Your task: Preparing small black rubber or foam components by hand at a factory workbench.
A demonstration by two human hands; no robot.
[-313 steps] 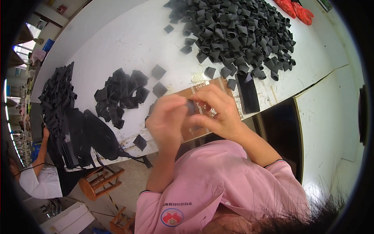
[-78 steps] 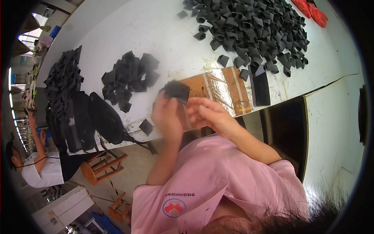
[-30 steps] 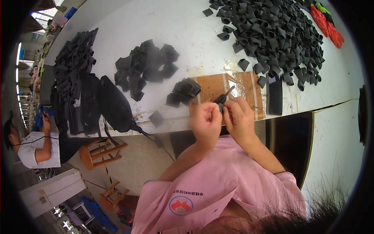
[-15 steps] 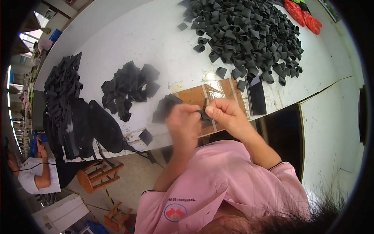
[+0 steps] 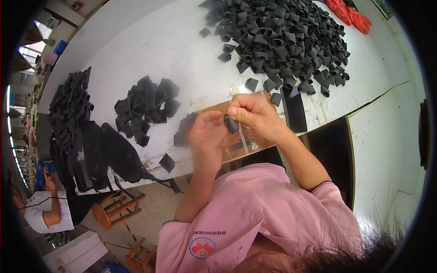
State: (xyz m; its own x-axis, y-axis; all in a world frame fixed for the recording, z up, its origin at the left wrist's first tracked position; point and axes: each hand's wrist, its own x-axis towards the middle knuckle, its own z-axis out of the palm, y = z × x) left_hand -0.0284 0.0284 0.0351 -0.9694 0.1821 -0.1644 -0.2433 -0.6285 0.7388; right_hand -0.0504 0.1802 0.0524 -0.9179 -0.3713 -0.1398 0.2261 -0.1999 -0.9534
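Two hands' grips (image 5: 207, 136) (image 5: 255, 116) on one small black piece (image 5: 231, 123), mostly finger-hidden.

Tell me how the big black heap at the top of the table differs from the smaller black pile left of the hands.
The big heap holds far more pieces than the smaller pile. The big heap's pieces look curled into open loops, while the smaller pile's pieces lie mostly flat and squarish. The big heap sits on the far right part of the white table; the smaller pile lies nearer its left front. Both are black.
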